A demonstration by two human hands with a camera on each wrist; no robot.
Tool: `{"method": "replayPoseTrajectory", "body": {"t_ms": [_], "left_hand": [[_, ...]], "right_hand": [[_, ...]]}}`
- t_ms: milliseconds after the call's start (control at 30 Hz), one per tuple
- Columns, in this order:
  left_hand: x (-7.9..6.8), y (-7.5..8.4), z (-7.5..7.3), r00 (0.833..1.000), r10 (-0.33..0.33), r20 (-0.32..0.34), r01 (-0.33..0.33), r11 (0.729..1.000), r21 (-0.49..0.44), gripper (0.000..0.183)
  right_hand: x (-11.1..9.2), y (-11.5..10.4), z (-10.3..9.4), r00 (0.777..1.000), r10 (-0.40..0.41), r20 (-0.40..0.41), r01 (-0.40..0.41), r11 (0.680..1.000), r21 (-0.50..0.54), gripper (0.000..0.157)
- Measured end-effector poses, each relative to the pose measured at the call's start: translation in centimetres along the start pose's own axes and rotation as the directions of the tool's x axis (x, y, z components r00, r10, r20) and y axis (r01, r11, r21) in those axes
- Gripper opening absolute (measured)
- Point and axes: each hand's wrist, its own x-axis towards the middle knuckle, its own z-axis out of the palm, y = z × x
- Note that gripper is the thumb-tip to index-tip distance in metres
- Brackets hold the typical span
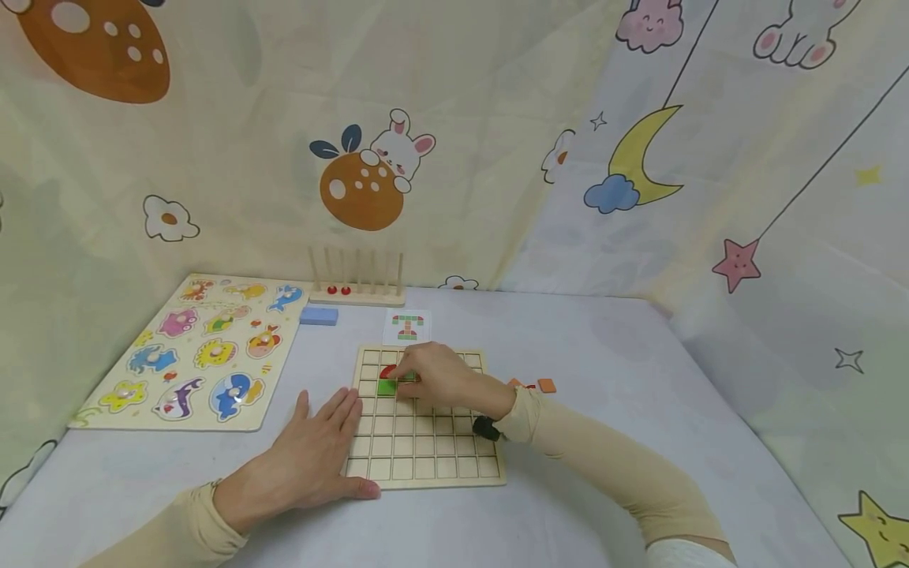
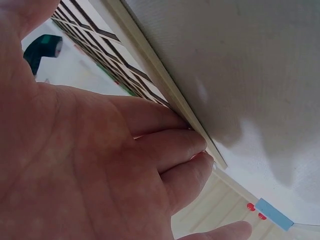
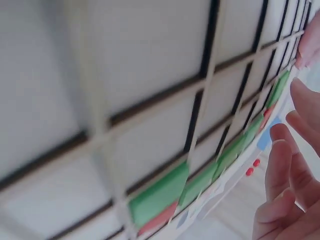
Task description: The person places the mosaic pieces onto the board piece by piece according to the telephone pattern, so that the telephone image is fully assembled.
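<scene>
A wooden grid board lies on the table. My left hand rests at its left side, fingers straight along the edge and thumb by the front corner. Over the far left squares hovers my right hand, its fingertips at a red piece with a curved side and a green square tile. In the right wrist view its fingers are loosely bent and no piece shows between them. Several green tiles and a red piece sit in the squares along the far row.
Behind the board lies a pattern card. Orange tiles and a bit of red lie to its right. On the left are an animal peg puzzle, a blue block and a wooden peg rack with red beads.
</scene>
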Motion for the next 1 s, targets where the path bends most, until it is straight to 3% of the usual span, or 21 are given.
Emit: {"method": "replayPoseTrajectory", "body": {"t_ms": [167, 267, 433, 600, 867, 1000], "left_hand": [[0.1, 0.2, 0.0, 1.000, -0.003, 0.004, 0.003, 1.000, -0.005, 0.121], [0.1, 0.3, -0.1, 1.000, -0.005, 0.007, 0.005, 1.000, -0.013, 0.122], [0.0, 0.3, -0.1, 1.000, -0.019, 0.020, 0.019, 0.999, -0.029, 0.122], [-0.1, 0.2, 0.0, 1.000, -0.015, 0.002, 0.015, 1.000, -0.012, 0.121], [-0.1, 0.1, 0.2, 1.000, -0.005, -0.018, 0.004, 1.000, -0.002, 0.121], [-0.1, 0.2, 0.2, 1.000, -0.011, -0.010, 0.011, 1.000, 0.000, 0.120]], "right_hand": [[-2.8, 1.6, -1.4, 0.999, 0.029, -0.044, -0.027, 0.998, 0.054, 0.027], [-4.8, 3.1, -2.2, 0.993, 0.097, -0.061, -0.093, 0.994, 0.063, 0.028], [-8.5, 5.9, -2.9, 0.969, 0.232, -0.081, -0.224, 0.970, 0.090, 0.027], [-11.4, 8.4, -3.1, 0.953, 0.286, -0.097, -0.276, 0.955, 0.104, 0.025], [-14.1, 10.6, -3.2, 0.918, 0.381, -0.109, -0.371, 0.923, 0.104, 0.026], [-14.7, 11.1, -3.1, 0.918, 0.379, -0.116, -0.370, 0.925, 0.088, 0.028]]}}
